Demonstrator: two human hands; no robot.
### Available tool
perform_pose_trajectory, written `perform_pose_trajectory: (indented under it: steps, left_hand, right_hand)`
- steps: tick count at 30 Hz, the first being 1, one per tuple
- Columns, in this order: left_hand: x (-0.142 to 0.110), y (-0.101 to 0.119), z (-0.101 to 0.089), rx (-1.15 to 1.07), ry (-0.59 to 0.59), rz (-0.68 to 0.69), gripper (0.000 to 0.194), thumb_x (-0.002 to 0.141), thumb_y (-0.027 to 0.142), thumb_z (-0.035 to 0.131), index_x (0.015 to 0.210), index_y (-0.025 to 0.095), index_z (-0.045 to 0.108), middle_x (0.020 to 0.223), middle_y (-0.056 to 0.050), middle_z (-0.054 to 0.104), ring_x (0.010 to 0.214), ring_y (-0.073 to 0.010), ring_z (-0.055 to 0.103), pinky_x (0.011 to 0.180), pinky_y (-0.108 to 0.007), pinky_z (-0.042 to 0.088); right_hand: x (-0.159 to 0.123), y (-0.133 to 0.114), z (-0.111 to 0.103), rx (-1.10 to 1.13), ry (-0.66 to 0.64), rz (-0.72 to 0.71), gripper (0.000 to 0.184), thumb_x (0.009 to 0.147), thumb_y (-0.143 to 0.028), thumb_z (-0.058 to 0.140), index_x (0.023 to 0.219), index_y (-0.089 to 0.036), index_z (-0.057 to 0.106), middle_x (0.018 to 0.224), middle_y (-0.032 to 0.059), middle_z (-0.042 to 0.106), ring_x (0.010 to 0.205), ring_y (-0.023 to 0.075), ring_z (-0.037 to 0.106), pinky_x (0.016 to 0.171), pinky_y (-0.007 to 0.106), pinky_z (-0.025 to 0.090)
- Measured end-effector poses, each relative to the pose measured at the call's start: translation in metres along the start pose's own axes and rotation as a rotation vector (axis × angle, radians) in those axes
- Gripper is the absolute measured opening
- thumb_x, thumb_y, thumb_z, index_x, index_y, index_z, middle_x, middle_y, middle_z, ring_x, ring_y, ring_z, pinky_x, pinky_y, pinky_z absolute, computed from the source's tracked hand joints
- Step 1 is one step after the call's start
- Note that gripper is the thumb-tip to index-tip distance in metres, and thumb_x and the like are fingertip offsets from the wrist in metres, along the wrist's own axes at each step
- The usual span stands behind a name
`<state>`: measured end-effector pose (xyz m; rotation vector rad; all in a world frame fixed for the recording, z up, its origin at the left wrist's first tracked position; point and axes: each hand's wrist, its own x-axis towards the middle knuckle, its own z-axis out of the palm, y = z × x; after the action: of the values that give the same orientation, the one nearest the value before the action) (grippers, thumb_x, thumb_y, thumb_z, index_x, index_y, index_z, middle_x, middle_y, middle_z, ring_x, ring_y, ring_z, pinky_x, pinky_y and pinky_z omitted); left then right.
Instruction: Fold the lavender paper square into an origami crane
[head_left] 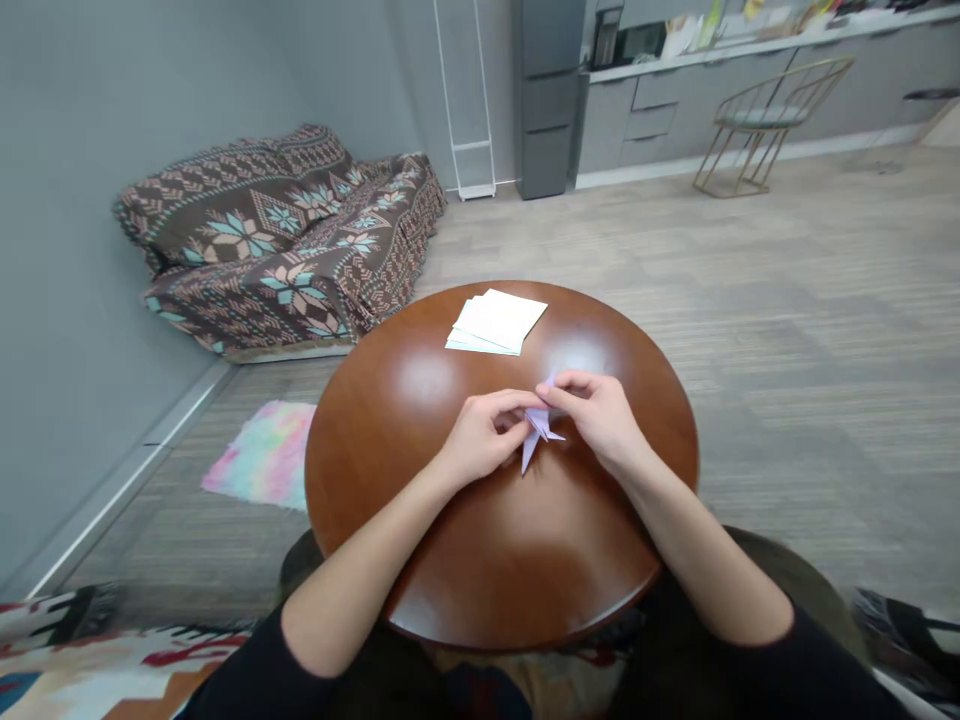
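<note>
A folded lilac paper piece with several pointed ends, like an origami crane, is held between my two hands over the round brown table. My left hand pinches it from the left, thumb below and fingers on top. From the right, the fingertips of my right hand close on its upper part, where a small lilac tip sticks up. The fingers hide part of the folds. Beyond my hands, a few sheets of pale square paper lie overlapping on the table.
A sofa under a patterned brown cover stands at the back left. On the floor left of the table lies a fluffy pastel rug. A gold wire chair stands before grey kitchen cabinets, and a grey fridge is beside them.
</note>
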<state>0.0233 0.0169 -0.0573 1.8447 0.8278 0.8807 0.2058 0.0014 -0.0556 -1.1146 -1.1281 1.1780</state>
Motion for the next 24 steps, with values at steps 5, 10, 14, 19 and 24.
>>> perform_pose_trajectory:
  steps: [5,10,14,19,24]
  left_hand:
    - [0.0,0.001,-0.002,0.072,-0.064,0.018,0.023,0.087,0.018,0.062,0.095,0.023,0.082,0.105,-0.007,0.08,0.094,-0.0238,0.075,0.085,-0.033,0.058]
    - [0.0,-0.003,-0.001,0.023,-0.081,-0.026,0.021,0.086,0.019,0.064,0.095,0.023,0.083,0.104,-0.006,0.08,0.089,-0.0232,0.075,0.081,-0.033,0.059]
    - [0.002,-0.006,-0.002,-0.198,0.064,-0.135,0.019,0.082,0.026,0.075,0.098,0.019,0.08,0.106,-0.009,0.079,0.09,-0.0247,0.076,0.087,-0.037,0.06]
    - [0.008,-0.01,-0.006,-0.372,0.283,-0.194,0.046,0.069,0.03,0.088,0.11,0.016,0.072,0.106,-0.009,0.076,0.096,-0.0272,0.076,0.093,-0.043,0.059]
    - [0.011,-0.012,-0.006,-0.38,0.44,-0.162,0.047,0.066,0.025,0.088,0.105,0.018,0.063,0.105,-0.005,0.07,0.094,-0.0235,0.076,0.088,-0.037,0.06]
  right_hand:
    - [0.0,0.003,-0.002,0.067,0.01,0.095,0.026,0.07,-0.041,0.085,0.062,-0.018,0.073,0.058,0.0003,0.062,0.059,0.0149,0.052,0.06,0.031,0.042]
    - [0.003,0.005,-0.004,0.143,0.105,0.055,0.026,0.074,-0.044,0.082,0.071,-0.019,0.076,0.065,0.0012,0.062,0.064,0.0153,0.053,0.062,0.031,0.042]
    - [0.004,0.002,-0.004,0.042,0.313,-0.085,0.024,0.08,-0.042,0.076,0.084,-0.019,0.077,0.074,0.0022,0.066,0.069,0.0163,0.056,0.067,0.031,0.045]
    - [-0.002,0.002,0.001,-0.211,0.096,-0.141,0.027,0.087,-0.044,0.069,0.079,-0.018,0.073,0.066,0.001,0.064,0.063,0.0167,0.056,0.063,0.031,0.045]
    - [-0.009,0.001,0.007,-0.323,-0.16,-0.021,0.032,0.088,-0.049,0.067,0.078,-0.019,0.072,0.063,0.0014,0.065,0.054,0.0161,0.056,0.053,0.03,0.042]
